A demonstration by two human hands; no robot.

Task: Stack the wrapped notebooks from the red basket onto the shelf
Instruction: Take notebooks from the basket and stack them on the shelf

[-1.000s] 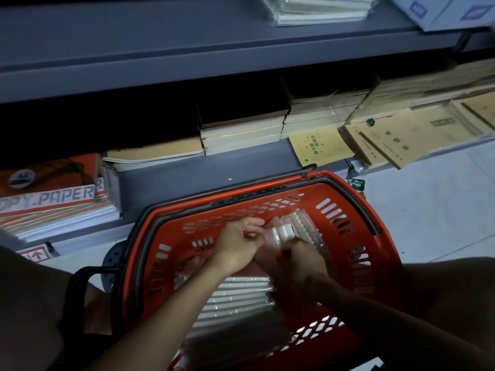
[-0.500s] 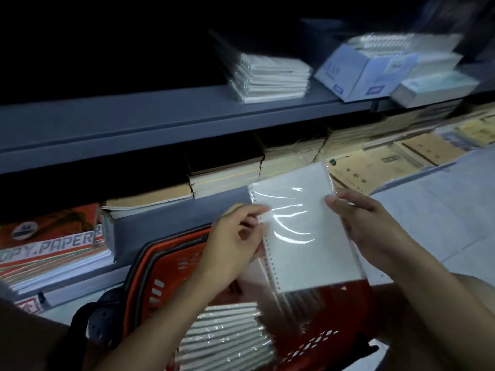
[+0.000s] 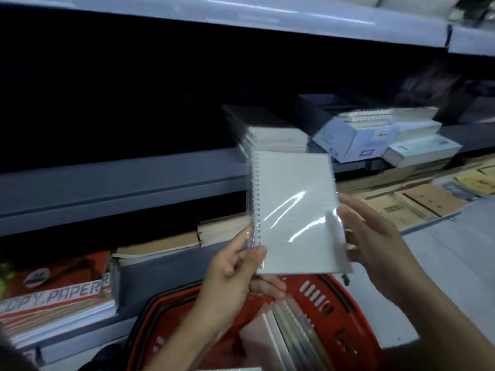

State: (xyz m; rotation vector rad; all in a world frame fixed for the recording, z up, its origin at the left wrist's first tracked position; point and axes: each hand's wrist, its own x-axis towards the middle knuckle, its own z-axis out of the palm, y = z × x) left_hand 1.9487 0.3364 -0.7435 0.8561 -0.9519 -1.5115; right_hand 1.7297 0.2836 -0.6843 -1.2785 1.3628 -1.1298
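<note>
A white spiral-bound notebook in glossy clear plastic wrap [image 3: 294, 210] is held upright in the air above the red plastic basket [image 3: 345, 314], in front of the edge of the grey metal shelf [image 3: 120, 172]. The left hand [image 3: 233, 277] pinches its near-left corner by the wire spine between thumb and fingers; the right hand [image 3: 375, 236] has its fingers curled around the right edge. The wrap looks slick, so a light corner pinch could likely let it slide out and drop back among the wrapped notebooks standing on edge in the basket [image 3: 289, 336]. The stack of wrapped white notebooks on the shelf [image 3: 273, 135] sits just beyond it and close to the shelf's front edge, so a careless push could nudge it crooked or against the pale blue cardboard box [image 3: 351, 137] to its right. The room is dim; brown-covered exercise books [image 3: 417, 202] fill the lower shelf at right, and red copy-paper reams [image 3: 53, 287] lie at near left.
</note>
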